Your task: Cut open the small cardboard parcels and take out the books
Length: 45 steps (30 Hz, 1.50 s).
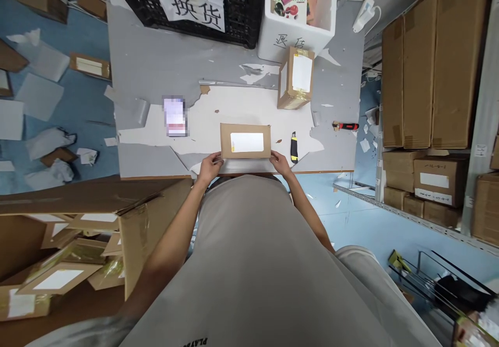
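Note:
A small brown cardboard box with a white label sits at the table's front edge, close to my body. My left hand grips its lower left corner, fingers curled at the edge. At the lower right corner my right hand holds it the same way. Just right of the box lies a box cutter with a yellow and black handle. A phone with a lit, blurred screen lies to the left. Farther back stands a taller taped carton with white labels.
At the table's back are a black plastic crate and a white foam box. A red and black cutter lies at right. A large open carton holding parcels stands at lower left; shelves with brown boxes line the right.

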Available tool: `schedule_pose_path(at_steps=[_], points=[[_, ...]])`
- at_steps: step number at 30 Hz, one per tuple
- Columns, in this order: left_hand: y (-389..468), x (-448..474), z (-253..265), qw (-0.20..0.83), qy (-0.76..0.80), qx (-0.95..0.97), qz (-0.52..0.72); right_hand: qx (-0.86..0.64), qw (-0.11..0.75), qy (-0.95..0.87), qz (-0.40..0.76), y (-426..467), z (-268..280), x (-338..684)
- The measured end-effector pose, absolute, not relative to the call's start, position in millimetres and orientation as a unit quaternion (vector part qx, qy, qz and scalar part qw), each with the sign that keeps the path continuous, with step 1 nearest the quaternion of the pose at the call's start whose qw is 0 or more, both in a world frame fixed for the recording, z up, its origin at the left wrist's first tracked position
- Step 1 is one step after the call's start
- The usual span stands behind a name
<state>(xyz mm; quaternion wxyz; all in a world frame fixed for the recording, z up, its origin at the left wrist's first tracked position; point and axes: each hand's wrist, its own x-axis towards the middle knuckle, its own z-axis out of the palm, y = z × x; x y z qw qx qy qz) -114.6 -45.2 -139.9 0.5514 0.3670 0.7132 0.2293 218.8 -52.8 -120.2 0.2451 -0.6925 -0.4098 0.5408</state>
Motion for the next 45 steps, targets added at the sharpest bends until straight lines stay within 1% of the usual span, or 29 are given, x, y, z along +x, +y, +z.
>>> schedule_pose_path(at_steps=[3, 8, 11, 13, 17, 23, 26, 28, 33, 35, 40, 45], points=[[-39, -109, -125, 0.522, 0.716, 0.377, 0.268, -0.689, 0.267, -0.418, 0.528, -45, -109, 214], [-22, -107, -91, 0.45, 0.703, 0.413, 0.365, -0.693, 0.321, -0.45, 0.464, -23, -87, 218], [-14, -107, -78, 0.426, 0.695, 0.424, 0.395, -0.698, 0.323, -0.453, 0.452, -12, -77, 222], [-10, -106, -78, 0.425, 0.706, 0.413, 0.388, -0.707, 0.312, -0.448, 0.449, -10, -76, 222], [-4, -98, -88, 0.45, 0.743, 0.371, 0.329, -0.735, 0.282, -0.435, 0.436, -8, -83, 215], [9, -89, -90, 0.436, 0.747, 0.379, 0.331, -0.741, 0.277, -0.436, 0.428, 2, -97, 215], [10, -85, -78, 0.428, 0.748, 0.391, 0.323, -0.735, 0.272, -0.428, 0.451, 4, -101, 228], [6, -78, -65, 0.441, 0.732, 0.404, 0.327, -0.74, 0.274, -0.416, 0.452, 2, -104, 241], [-11, -42, -24, 0.514, 0.629, 0.501, 0.298, -0.768, 0.295, -0.387, 0.416, -12, -113, 275], [-17, -24, -10, 0.524, 0.584, 0.554, 0.277, -0.78, 0.297, -0.376, 0.402, -15, -118, 285], [-21, 3, 5, 0.511, 0.531, 0.628, 0.248, -0.794, 0.295, -0.373, 0.378, -16, -124, 292], [-20, -7, 2, 0.471, 0.58, 0.622, 0.236, -0.794, 0.275, -0.391, 0.375, -15, -113, 285]])
